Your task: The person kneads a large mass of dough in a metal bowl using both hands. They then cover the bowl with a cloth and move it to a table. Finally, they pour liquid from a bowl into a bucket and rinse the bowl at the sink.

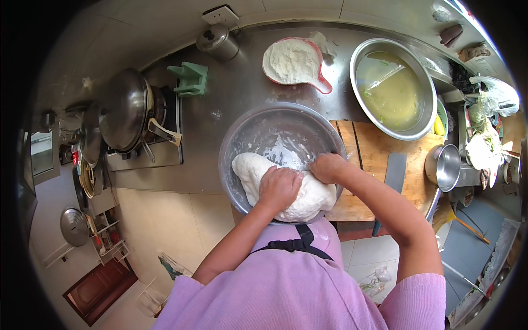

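Observation:
A large lump of white dough (307, 198) lies in a wide metal bowl (284, 109), against the side nearest my body. My left hand (281, 186) grips the top of the dough near its middle, fingers curled over it. To its right, my right hand (329, 168) is bunched into a fist at the dough's far edge, close to the bowl wall; its fingertips are hidden. Smears of flour and wet paste (284, 152) coat the bowl's inside beyond the dough.
A red-rimmed scoop of flour (291, 62) sits behind the bowl. At right are a basin of cloudy liquid (392, 95), a wooden cutting board (375, 144) bearing a cleaver (395, 171), and a metal saucepan (443, 167). A lidded wok (126, 111) stands on the stove at left.

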A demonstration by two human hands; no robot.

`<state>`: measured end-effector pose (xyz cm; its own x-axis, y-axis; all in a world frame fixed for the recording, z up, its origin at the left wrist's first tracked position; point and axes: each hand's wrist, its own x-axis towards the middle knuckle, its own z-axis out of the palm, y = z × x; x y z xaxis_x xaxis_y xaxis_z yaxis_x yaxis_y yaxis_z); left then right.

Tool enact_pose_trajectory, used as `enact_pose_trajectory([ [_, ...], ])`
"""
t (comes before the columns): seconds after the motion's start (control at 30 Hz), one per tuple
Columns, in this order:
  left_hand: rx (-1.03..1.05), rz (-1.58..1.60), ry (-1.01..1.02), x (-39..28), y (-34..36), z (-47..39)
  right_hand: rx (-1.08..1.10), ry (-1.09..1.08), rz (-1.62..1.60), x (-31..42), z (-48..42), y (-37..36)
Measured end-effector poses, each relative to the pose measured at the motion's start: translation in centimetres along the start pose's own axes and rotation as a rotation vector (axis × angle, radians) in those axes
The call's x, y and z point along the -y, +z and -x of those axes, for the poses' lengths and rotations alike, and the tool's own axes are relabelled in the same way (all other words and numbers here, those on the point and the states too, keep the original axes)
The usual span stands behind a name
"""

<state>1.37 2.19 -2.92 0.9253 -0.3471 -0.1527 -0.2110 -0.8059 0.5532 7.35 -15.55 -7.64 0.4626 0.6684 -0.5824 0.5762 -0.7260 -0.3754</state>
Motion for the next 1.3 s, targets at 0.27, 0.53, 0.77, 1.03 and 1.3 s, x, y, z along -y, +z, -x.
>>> enact_pose_trajectory([
  [0.27,-0.143,0.357,0.035,1.1,-0.7,-0.1,-0.415,0.112,-0.452,3.3,5.4,-1.9],
  [0.53,-0.102,-0.200,0.178,3.1,-3.2,4.2,-0.667,0.019,-0.329,11.2,7.4,0.7],
  [0.77,-0.032,-0.315,-0.035,6.0,-0.9,-4.6,-0.753,0.239,-0.453,2.5,-3.8,-2.0],
  [1.03,-0.257,-0.164,0.018,11.7,-2.5,-6.0,-1.112,0.193,-0.367,4.4,-0.6,-2.7],
  [1.3,-0.215,-0.253,-0.283,7.6,-0.7,-3.4,-1.006,0.301,-0.238,4.2,-4.0,-3.7],
])
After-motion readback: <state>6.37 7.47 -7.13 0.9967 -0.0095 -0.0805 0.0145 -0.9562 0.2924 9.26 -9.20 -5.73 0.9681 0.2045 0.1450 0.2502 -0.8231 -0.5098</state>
